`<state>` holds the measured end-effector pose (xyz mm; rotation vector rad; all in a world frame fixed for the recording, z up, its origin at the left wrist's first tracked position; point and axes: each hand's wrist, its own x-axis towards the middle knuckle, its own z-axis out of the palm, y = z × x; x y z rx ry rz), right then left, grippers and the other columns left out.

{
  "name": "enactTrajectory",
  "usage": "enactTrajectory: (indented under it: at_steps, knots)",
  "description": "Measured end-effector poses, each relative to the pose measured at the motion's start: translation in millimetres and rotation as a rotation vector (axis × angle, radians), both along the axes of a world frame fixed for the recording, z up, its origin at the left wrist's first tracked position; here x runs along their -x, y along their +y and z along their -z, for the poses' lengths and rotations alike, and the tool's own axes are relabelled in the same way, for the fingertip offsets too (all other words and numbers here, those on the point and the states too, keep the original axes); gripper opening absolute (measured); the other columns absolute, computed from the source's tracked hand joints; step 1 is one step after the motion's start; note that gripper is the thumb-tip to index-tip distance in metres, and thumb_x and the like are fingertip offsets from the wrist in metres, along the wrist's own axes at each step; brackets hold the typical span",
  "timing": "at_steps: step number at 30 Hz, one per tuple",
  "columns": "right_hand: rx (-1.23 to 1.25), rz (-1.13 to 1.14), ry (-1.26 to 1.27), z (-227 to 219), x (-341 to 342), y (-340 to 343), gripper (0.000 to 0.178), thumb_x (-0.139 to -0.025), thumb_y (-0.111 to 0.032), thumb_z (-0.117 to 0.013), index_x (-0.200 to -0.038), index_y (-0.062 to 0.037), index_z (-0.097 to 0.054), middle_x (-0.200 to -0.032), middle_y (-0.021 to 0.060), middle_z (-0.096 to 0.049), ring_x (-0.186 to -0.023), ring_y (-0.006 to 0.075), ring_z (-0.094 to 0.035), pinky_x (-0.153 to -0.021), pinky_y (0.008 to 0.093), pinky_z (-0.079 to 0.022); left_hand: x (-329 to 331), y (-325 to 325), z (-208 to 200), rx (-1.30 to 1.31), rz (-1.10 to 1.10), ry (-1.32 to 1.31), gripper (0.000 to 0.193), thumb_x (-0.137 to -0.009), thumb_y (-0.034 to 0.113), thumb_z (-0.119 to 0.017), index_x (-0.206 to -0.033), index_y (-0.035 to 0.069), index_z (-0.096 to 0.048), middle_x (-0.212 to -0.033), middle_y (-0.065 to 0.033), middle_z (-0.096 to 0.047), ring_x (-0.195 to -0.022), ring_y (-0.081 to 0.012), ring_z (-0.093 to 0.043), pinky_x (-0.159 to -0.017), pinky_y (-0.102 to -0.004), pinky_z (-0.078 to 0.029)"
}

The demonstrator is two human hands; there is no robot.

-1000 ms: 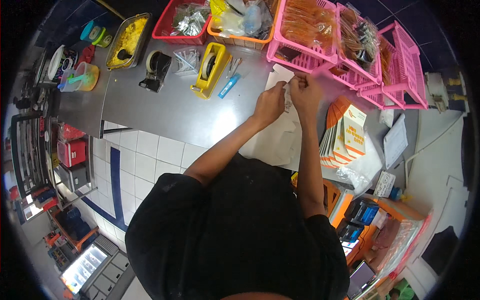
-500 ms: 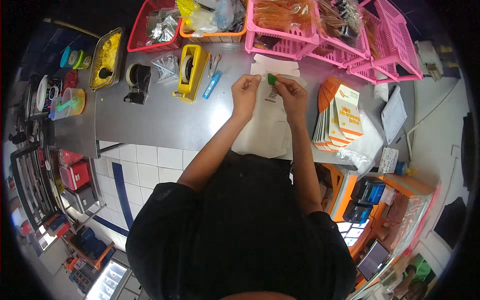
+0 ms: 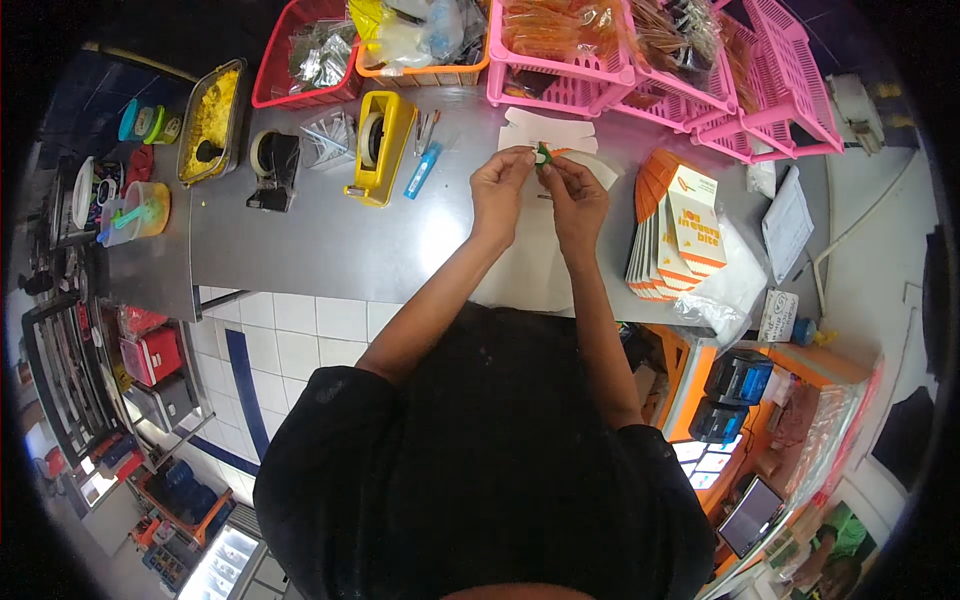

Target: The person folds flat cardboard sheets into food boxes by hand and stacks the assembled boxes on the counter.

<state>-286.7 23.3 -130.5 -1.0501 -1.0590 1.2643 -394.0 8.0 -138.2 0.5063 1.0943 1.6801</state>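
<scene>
Between my left hand and my right hand, a small green piece with a white patch is pinched in the fingertips. It looks like a sticker or label, though it is too small to be sure. Both hands are closed on it from either side. Under my hands and wrists lies a pale beige paper sheet or flat bag, reaching to the table's near edge. Beyond my fingertips, a white cut-out card with flaps rests on the metal table; part of it is hidden by my hands.
To the left stand a yellow tape dispenser, a black tape dispenser and a blue cutter. On the right are fanned orange-and-white cartons. Pink baskets and a red basket line the back.
My left hand has moved right to meet my right hand, and both now pinch the green piece. A white patch on it shows now.
</scene>
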Motion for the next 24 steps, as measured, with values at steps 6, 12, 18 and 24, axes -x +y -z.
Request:
enactTrajectory:
  at_steps: [6, 12, 18, 24]
  knots:
    - [-0.013, 0.012, -0.065, 3.0, 1.9, -1.7, 0.019, -0.092, -0.002, -0.071, -0.110, 0.0063, -0.068, -0.098, 0.0101, -0.074, -0.086, 0.0131, -0.070, -0.078, 0.0252, -0.056, -1.9, -0.4, -3.6, 0.041, 0.002, -0.099, 0.011, -0.095, 0.007, -0.068, -0.098, -0.003, -0.072, -0.111, -0.0092, -0.069, -0.096, -0.0125, -0.062, -0.087, -0.0260, -0.049]
    - [0.006, 0.067, -0.027, -1.4, 12.6, -5.1, 0.023, -0.098, -0.009, -0.067, -0.114, 0.0056, -0.067, -0.101, 0.0088, -0.072, -0.087, 0.0114, -0.067, -0.076, 0.0241, -0.055, -6.8, -2.9, -10.8, 0.004, 0.063, 0.170, 0.018, -0.097, 0.008, -0.065, -0.110, -0.003, -0.070, -0.122, -0.0117, -0.065, -0.101, -0.0156, -0.064, -0.089, -0.0289, -0.052]
    - [0.147, 0.027, 0.140, -4.1, -4.5, -0.4, 0.027, -0.101, -0.019, -0.063, -0.113, 0.0029, -0.071, -0.097, 0.0048, -0.069, -0.086, 0.0100, -0.062, -0.075, 0.0260, -0.055, -0.5, -19.8, -31.0, -0.230, 0.189, 1.169, 0.047, -0.093, 0.001, -0.052, -0.141, 0.000, -0.053, -0.147, -0.0284, -0.045, -0.122, -0.0468, -0.056, -0.097, -0.0472, -0.052]
    - [0.218, 0.008, 0.062, -14.7, -24.3, 25.1, 0.025, -0.102, -0.023, -0.061, -0.109, 0.0002, -0.069, -0.096, 0.0024, -0.068, -0.082, 0.0092, -0.064, -0.075, 0.0256, -0.055, 14.2, -56.4, -55.9, -0.081, 0.259, 1.304, 0.048, -0.092, 0.010, -0.058, -0.138, -0.003, -0.050, -0.127, -0.0275, -0.062, -0.108, -0.0418, -0.065, -0.091, -0.0475, -0.054]
